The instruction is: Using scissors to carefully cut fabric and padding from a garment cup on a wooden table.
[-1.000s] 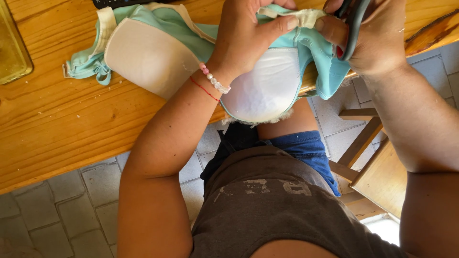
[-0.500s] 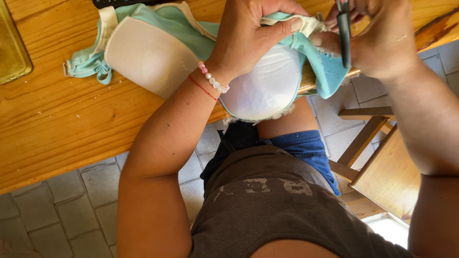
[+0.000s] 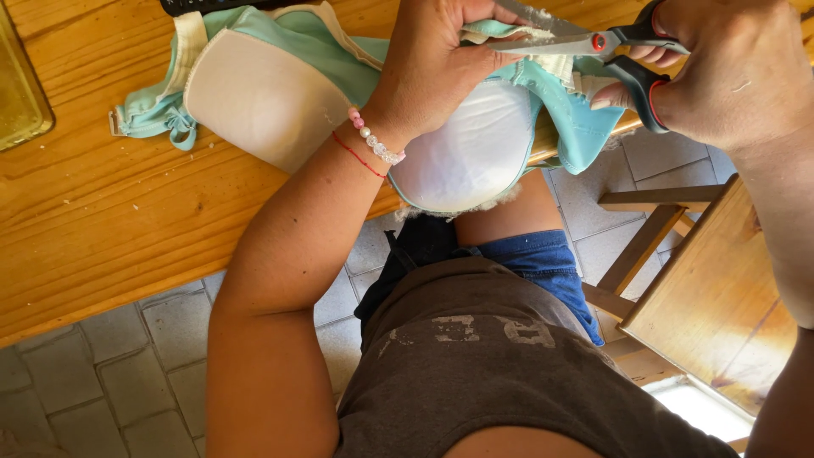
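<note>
The wooden counter [image 3: 127, 229] fills the upper left, its planks glossy and grained, its near edge running slantwise from the lower left up toward the right; its far side is cut off by the top of the frame. Below it lies a floor [image 3: 102, 382] of grey stone tiles, and at the right a wooden chair [image 3: 704, 305] shows only in part, its seat cut by the frame's edge. A mint-green bra [image 3: 280, 93] with padded cups lies across the counter's near edge: one cream-lined cup rests on the wood, the other, white-lined and rounded, hangs over the edge above the person's lap, its lower rim frayed. The left hand [image 3: 432, 64] is closed on the fabric at the top of the overhanging cup, and the fingers hide much of what they pinch. The right hand [image 3: 729, 68] is closed around the black-and-red handles of the scissors [image 3: 585, 42], whose metal blades lie slightly parted across the fabric edge just beside the left hand's fingertips; the hand covers most of the handles. A greenish glass dish [image 3: 21, 93] sits at the counter's left edge, mostly out of frame. A beaded bracelet [image 3: 373, 140] of pink and clear beads circles the left wrist, beside a thin red thread.
</note>
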